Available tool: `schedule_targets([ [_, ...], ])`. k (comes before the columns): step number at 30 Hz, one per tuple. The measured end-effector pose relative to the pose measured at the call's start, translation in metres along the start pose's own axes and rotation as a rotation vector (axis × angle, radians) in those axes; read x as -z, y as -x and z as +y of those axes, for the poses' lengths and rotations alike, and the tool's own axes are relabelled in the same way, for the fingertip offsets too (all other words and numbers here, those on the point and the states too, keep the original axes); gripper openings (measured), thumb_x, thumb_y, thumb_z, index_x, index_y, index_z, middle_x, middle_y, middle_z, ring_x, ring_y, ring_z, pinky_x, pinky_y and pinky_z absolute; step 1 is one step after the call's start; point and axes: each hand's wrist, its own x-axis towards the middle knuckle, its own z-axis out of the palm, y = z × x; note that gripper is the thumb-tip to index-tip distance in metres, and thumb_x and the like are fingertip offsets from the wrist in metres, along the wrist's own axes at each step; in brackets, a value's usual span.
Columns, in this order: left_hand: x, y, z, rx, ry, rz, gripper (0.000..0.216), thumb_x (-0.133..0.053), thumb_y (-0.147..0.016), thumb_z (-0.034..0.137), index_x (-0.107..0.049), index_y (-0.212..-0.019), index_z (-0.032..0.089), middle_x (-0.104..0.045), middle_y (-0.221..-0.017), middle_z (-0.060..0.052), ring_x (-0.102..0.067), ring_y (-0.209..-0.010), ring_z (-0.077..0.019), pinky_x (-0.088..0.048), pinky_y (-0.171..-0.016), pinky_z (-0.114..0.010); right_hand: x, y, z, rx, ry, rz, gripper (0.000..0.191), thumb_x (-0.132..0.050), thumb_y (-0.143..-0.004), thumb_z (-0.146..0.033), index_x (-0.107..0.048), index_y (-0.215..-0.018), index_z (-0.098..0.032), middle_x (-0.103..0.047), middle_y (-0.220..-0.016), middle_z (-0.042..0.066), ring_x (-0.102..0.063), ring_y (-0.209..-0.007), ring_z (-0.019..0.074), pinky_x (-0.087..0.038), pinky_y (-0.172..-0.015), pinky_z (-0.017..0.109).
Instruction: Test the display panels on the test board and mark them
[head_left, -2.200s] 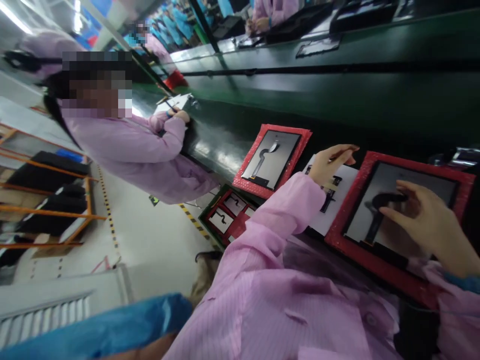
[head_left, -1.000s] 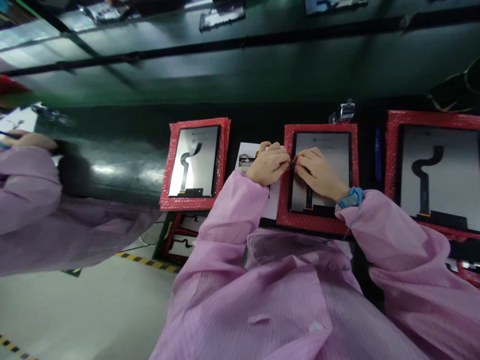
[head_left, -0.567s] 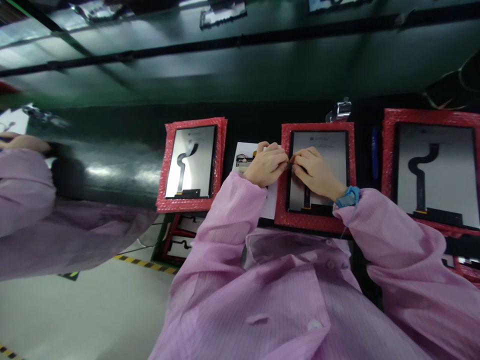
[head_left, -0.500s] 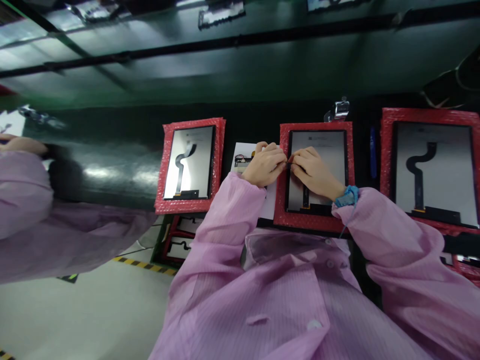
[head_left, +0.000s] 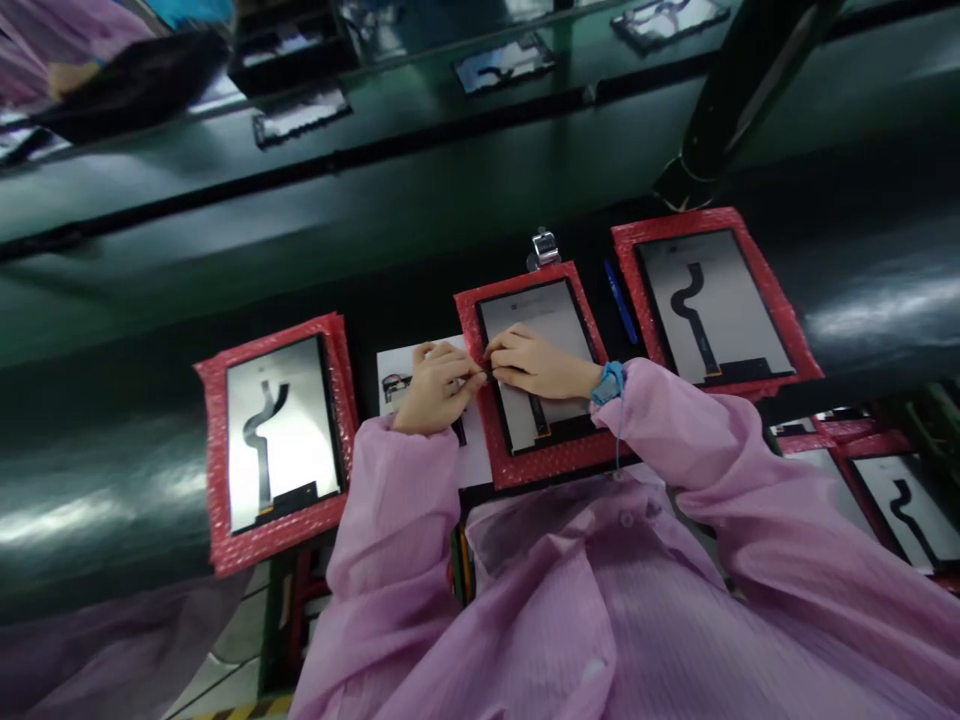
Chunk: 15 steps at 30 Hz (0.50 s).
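The left hand [head_left: 439,388] and the right hand [head_left: 540,365] meet at the left edge of the middle panel [head_left: 555,305], which lies on red bubble wrap [head_left: 540,470] upon the dark green surface [head_left: 112,420]. About two seconds ago they were well apart, the left above the white sheet [head_left: 474,455] and the right over the black cable [head_left: 538,415]; now the fingertips come together at one place. In the last half second this pose looks the same, and mainly the view has turned. I judge from this that the work stays at one fine point, probably the upper end of the cable. About the grip: the fingers of both hands are bent and drawn close, but whether they pinch the cable I cannot tell (the fingers themselves hide it). Its lower part is visible below the right hand. A blue pen-like tool [head_left: 621,302] rests between the middle panel and the right panel [head_left: 739,300], apart from both hands.
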Motion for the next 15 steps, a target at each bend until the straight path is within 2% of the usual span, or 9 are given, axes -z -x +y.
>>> schedule_targets([
  [6, -0.001, 0.001, 0.003, 0.03, -0.002, 0.059, 0.023, -0.054, -0.09, 0.036, -0.068, -0.075, 0.023, -0.074, -0.08, -0.004, -0.061, -0.083, -0.0233, -0.038, -0.094, -0.049, -0.005, 0.001, 0.001, 0.028, 0.022, 0.029, 0.025, -0.044, -0.105, -0.032, -0.066, -0.103, -0.02, -0.062, -0.121, 0.009, -0.048, -0.115, 0.0248, -0.043, -0.108, 0.046],
  [11, -0.01, -0.003, 0.005, 0.117, -0.053, 0.155, 0.014, -0.06, -0.082, 0.026, -0.062, -0.069, 0.023, -0.068, -0.073, -0.001, -0.062, -0.084, -0.0224, -0.037, -0.103, -0.05, -0.008, 0.0, 0.0, 0.052, 0.017, 0.092, 0.033, -0.04, -0.107, -0.039, -0.065, -0.105, -0.019, -0.064, -0.117, 0.011, -0.05, -0.112, 0.0257, -0.041, -0.106, 0.046],
  [13, -0.009, -0.001, 0.009, 0.141, -0.07, 0.246, 0.012, -0.06, -0.085, 0.028, -0.065, -0.075, 0.023, -0.07, -0.085, -0.003, -0.063, -0.094, -0.0243, -0.037, -0.107, -0.051, -0.005, 0.001, -0.002, 0.05, -0.011, 0.141, 0.038, -0.035, -0.108, -0.042, -0.064, -0.106, -0.018, -0.065, -0.114, 0.012, -0.051, -0.109, 0.0248, -0.04, -0.106, 0.046],
  [15, -0.006, 0.01, 0.017, 0.183, -0.073, 0.419, 0.016, -0.055, -0.093, 0.031, -0.069, -0.091, 0.023, -0.07, -0.105, -0.007, -0.061, -0.107, -0.0266, -0.039, -0.107, -0.049, 0.002, 0.002, -0.002, 0.004, -0.03, 0.224, 0.038, -0.032, -0.108, -0.04, -0.063, -0.108, -0.018, -0.066, -0.112, 0.011, -0.053, -0.108, 0.0246, -0.04, -0.106, 0.046],
])
